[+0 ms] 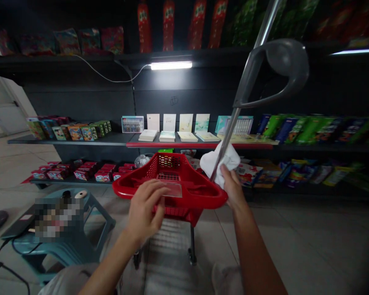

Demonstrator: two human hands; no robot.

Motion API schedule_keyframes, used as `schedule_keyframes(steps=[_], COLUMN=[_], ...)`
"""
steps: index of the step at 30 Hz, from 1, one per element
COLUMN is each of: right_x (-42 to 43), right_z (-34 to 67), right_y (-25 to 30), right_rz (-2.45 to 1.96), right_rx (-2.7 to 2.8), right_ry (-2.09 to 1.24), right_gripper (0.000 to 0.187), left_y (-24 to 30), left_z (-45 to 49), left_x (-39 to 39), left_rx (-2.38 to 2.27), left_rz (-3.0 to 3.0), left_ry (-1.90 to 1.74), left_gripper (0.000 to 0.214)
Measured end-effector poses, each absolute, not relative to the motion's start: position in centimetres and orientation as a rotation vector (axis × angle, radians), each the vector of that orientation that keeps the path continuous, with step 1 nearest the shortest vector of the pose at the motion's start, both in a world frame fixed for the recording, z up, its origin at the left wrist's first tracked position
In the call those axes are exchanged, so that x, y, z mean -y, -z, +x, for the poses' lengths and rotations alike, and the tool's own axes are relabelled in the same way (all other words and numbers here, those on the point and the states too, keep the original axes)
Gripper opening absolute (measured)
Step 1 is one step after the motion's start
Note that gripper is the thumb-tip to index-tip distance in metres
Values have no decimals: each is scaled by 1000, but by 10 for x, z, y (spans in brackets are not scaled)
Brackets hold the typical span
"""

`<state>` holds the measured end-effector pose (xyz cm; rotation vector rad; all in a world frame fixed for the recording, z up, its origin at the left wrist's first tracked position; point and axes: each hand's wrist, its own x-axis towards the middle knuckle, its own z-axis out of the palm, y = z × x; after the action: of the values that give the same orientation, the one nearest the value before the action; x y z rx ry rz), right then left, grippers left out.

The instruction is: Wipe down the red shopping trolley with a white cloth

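Observation:
A red plastic shopping cart [169, 200] stands in front of me, its handle side facing me. My left hand [149, 205] is over the left part of the handle, fingers loosely bent and apart, holding nothing; whether it touches the handle I cannot tell. My right hand [232, 184] is closed on a white cloth [207, 162] at the cart's right corner. The cloth is bunched around the lower part of a slanting metal pole [230, 127]. Higher up, the pole carries a grey loop-shaped plastic piece [303, 67]. The pole's lower end meets the cart's rim.
Dark shelves ahead hold books [167, 136], snack bags [310, 129], small boxes [75, 132] and red bottles [169, 26]. A lit tube lamp [171, 65] hangs under the upper shelf. At left, a blue-green stool [94, 205] bears a dark flat device [18, 227] with cables.

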<state>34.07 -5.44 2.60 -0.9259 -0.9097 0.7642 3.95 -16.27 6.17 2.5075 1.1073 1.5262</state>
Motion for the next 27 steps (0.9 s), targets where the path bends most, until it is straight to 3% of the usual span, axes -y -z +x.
schedule_keyframes(steps=[5,21,27], right_x=[60,63,86], right_z=[341,327,306], right_y=[-27,-24,-38], right_rz=[-975,-948,-982], right_rx=[1087,1274,1422], right_ry=[-701,-797,-770], right_gripper=[61,59,60], left_y=[-37,-24,-14], left_z=[66,46,27], left_x=[165,138,121], left_rx=[-1302,-1436,-1370], left_rz=[2697,2514,2448], left_ry=[-1461,-1942,-2186], left_gripper=[51,27,28])
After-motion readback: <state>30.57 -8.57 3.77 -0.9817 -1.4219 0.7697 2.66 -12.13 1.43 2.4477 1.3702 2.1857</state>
